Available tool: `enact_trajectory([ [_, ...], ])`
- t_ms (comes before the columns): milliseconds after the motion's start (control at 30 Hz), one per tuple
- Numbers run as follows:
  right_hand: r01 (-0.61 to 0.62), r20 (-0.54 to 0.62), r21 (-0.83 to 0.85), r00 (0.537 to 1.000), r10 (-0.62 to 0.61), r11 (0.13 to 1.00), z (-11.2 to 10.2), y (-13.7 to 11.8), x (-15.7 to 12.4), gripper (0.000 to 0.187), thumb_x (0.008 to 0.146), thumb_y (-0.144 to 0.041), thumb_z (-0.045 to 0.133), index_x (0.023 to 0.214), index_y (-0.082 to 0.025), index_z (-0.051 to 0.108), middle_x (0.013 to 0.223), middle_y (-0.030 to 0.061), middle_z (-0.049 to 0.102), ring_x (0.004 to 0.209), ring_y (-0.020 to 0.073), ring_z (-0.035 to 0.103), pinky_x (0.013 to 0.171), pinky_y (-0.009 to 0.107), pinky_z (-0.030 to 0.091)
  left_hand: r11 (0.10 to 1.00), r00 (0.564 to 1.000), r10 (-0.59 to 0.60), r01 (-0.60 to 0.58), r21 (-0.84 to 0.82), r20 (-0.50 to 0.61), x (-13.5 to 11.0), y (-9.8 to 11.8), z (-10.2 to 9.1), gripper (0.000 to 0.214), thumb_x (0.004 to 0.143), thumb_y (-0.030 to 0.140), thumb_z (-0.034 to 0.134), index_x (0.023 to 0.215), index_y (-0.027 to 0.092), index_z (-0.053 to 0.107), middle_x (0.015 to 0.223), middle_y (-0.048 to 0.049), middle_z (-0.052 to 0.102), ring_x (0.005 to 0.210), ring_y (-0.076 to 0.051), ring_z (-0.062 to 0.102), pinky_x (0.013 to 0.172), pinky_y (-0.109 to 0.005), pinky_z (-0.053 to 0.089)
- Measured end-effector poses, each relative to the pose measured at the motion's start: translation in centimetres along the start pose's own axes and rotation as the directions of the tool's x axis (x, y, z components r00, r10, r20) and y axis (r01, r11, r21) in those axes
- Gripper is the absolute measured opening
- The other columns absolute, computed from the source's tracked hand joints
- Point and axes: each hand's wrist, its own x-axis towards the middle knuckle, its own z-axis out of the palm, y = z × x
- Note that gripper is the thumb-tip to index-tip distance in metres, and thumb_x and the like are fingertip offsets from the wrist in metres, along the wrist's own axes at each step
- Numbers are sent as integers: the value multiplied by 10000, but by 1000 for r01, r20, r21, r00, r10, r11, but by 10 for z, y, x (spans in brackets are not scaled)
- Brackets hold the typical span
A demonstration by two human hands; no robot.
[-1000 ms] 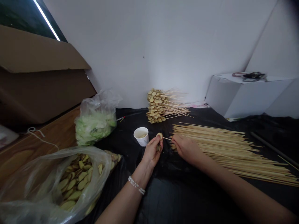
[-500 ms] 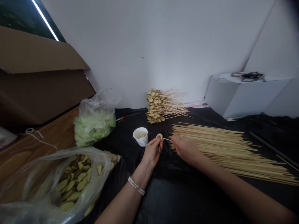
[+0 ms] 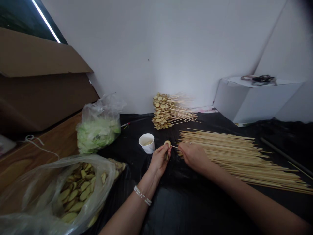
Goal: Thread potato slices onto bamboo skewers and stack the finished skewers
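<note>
Between thumb and fingers, my left hand pinches a round potato slice; more slices seem tucked in the palm, partly hidden. My right hand is closed on a thin wooden skewer, whose tip end meets the slice. Just left of my left hand stands a white paper cup with something pale inside. Loose bamboo skewers lie in a broad pile beside and beneath my right hand. Against the wall, finished-looking skewers of slices are stacked, sticks pointing right.
At the lower left an open plastic bag holds many potato slices. Behind it sits a bag of pale green leafy vegetable. A cardboard box stands far left, a white box at the right. Black plastic sheeting covers the surface.
The view has shifted very slightly. Both hands keep nearly the same pose, with the skewer at the potato slice.
</note>
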Motion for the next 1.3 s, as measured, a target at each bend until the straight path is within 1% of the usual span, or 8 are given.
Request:
enact_trajectory([
  [100,-29,37,2,999,29,1000,-1,-2,1,229,935,-218,364,864,-180,578,749,45,661,636,160,555,562,295,209,1000,1000,-1,1,9,-1,0,0,0,43,719,121,721,723,94,688,670,-32,658,518,-31,562,502,-101,475],
  [333,-15,-37,-3,999,15,1000,-2,-1,1,231,932,-196,366,836,-175,575,787,48,657,711,164,564,593,289,233,999,1000,14,-15,35,22,0,-3,-1,96,678,146,760,722,93,694,682,-39,671,535,-32,572,524,-101,474],
  [600,-72,121,4,990,71,997,-3,-3,2,223,935,-204,356,884,-172,571,775,65,683,631,162,577,548,287,218,998,999,34,-35,51,11,1,-4,-1,126,645,157,785,711,93,699,669,-39,670,530,-34,563,525,-112,463],
  [733,-55,96,101,994,45,993,-1,0,4,246,956,-254,348,855,-181,561,785,48,670,676,151,575,574,269,255,999,999,41,-41,27,-8,0,-3,1,99,660,139,770,706,91,696,676,-32,668,524,-30,558,517,-109,462],
  [833,-39,43,145,999,33,989,1,3,3,167,939,-261,408,904,-174,546,823,46,656,720,149,565,607,254,283,997,996,75,-75,-6,-40,0,1,1,77,671,120,757,694,91,689,675,-28,665,523,-27,554,518,-107,460],
  [933,-16,-22,130,1000,19,991,1,4,2,126,924,-225,434,907,-160,540,851,57,637,747,151,550,623,252,292,992,992,120,-121,-23,-42,2,4,-1,82,668,118,758,703,93,688,691,-30,669,540,-28,559,532,-105,463],
  [1033,14,-71,75,997,-8,997,0,4,1,195,943,-203,383,860,-157,554,840,64,630,741,153,541,616,261,282,992,991,128,-128,-11,-25,2,5,-2,96,662,134,766,701,96,687,687,-28,666,533,-25,553,530,-104,459],
  [1300,-25,17,2,1000,25,1000,-2,-1,1,223,939,-205,382,855,-164,584,785,58,658,656,153,543,566,287,222,995,994,102,-101,17,-28,3,2,-4,142,636,167,791,712,100,692,682,-24,665,529,-23,552,519,-103,457],
])
